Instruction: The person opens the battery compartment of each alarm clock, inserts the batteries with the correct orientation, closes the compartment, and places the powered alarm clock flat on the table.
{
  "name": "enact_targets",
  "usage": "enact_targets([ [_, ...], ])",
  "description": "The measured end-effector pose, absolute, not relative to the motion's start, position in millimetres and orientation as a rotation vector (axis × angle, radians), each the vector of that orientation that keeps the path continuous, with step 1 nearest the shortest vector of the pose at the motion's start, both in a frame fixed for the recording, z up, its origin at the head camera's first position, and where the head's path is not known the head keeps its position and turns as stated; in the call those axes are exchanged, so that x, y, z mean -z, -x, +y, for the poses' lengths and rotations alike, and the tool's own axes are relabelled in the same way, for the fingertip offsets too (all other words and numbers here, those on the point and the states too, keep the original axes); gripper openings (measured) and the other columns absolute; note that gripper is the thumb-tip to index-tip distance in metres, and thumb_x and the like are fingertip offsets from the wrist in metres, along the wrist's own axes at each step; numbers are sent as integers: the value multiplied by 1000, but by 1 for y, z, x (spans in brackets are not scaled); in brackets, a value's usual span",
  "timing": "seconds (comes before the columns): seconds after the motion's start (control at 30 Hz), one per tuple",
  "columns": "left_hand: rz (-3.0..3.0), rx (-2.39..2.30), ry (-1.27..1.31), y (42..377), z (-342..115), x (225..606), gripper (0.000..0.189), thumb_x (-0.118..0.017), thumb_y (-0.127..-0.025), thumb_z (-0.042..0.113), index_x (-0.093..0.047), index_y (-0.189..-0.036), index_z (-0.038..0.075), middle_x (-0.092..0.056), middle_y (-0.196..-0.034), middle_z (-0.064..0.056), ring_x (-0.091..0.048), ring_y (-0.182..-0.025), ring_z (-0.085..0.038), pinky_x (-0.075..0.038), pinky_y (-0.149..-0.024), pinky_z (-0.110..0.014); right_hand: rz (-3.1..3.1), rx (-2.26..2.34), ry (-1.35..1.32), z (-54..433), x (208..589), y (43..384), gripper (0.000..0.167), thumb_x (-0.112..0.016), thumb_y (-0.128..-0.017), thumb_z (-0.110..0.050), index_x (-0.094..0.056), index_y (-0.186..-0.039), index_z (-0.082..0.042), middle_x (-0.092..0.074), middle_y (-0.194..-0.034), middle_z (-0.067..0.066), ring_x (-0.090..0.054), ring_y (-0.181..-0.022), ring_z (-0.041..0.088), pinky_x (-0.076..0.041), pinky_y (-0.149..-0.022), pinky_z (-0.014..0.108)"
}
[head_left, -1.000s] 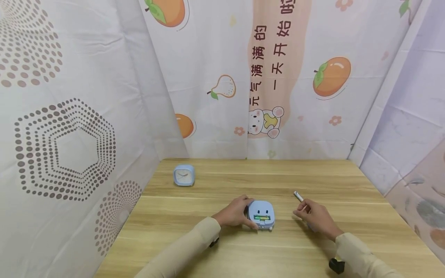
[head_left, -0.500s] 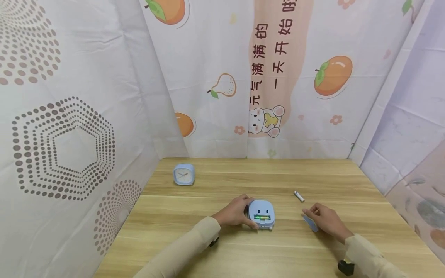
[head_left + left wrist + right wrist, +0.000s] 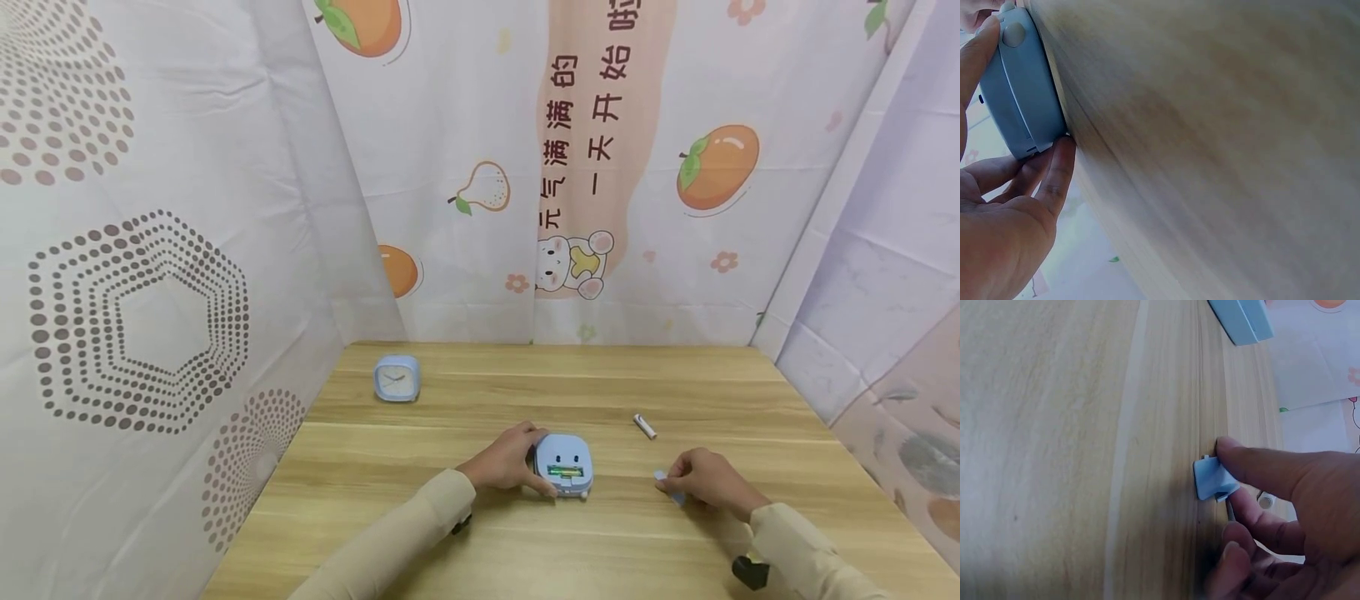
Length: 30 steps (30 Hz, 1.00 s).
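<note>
A light blue alarm clock (image 3: 567, 452) lies with its back up, its battery compartment uncovered and a green battery (image 3: 566, 472) inside. My left hand (image 3: 507, 458) grips the clock's left side, thumb at the near edge and fingers at the far edge. In the left wrist view, the thumb and fingertips of the left hand (image 3: 1016, 219) span the clock's side (image 3: 1025, 81). To the right, my right hand (image 3: 708, 479) pinches a small blue battery cover (image 3: 678, 498) between thumb and fingers. The right wrist view shows this cover (image 3: 1211, 479) partly behind the thumb.
A loose white battery (image 3: 644, 426) lies on the wooden table (image 3: 480, 550) beyond my right hand. Another light blue clock (image 3: 397, 378) stands upright at the back left. Printed curtains (image 3: 465, 275) hang behind the table and along both sides.
My right hand has left the white battery, moved right and nearer, and taken hold of the blue battery cover. The left hand and the clock it grips have stayed put.
</note>
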<state>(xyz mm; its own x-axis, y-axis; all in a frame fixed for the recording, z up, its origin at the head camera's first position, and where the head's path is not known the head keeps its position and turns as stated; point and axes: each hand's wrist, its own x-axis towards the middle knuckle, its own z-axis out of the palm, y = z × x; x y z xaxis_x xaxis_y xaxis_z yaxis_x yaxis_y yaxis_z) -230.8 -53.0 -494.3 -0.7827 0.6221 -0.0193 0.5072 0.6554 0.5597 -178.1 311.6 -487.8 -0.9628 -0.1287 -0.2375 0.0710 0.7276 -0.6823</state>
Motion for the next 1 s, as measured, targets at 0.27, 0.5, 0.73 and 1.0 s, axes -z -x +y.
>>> enact_targets([
  [0.27,2673,-787,-932,232,-52,495,102,-90,-71,56,-50,-152,8,-55,-128,2,-51,-110,-6,-47,-100,-25,2686,1077,17,311,489,177,29,-84,-86,-28,-65,-85,-6,-58,-72,4,-49,-61,15,-39,-48,23],
  [0.5,2674,-795,-939,233,-53,496,102,-89,-71,57,-50,-152,8,-55,-130,1,-52,-115,-8,-46,-104,-27,2744,1073,31,310,488,179,28,-84,-86,-26,-63,-86,-7,-60,-79,3,-52,-66,18,-43,-52,26],
  [0.73,2668,-796,-931,232,-52,493,101,-89,-72,56,-50,-152,8,-55,-131,1,-52,-116,-8,-46,-104,-28,2751,1101,32,306,486,179,27,-85,-85,-26,-65,-90,-8,-63,-82,3,-55,-69,19,-46,-54,27],
  [1.0,2671,-785,-932,231,-53,494,102,-89,-71,56,-50,-152,8,-55,-129,2,-52,-113,-6,-46,-103,-26,2768,1144,156,302,484,178,17,-82,-87,-15,-72,-96,-6,-65,-85,2,-58,-75,18,-49,-61,27],
])
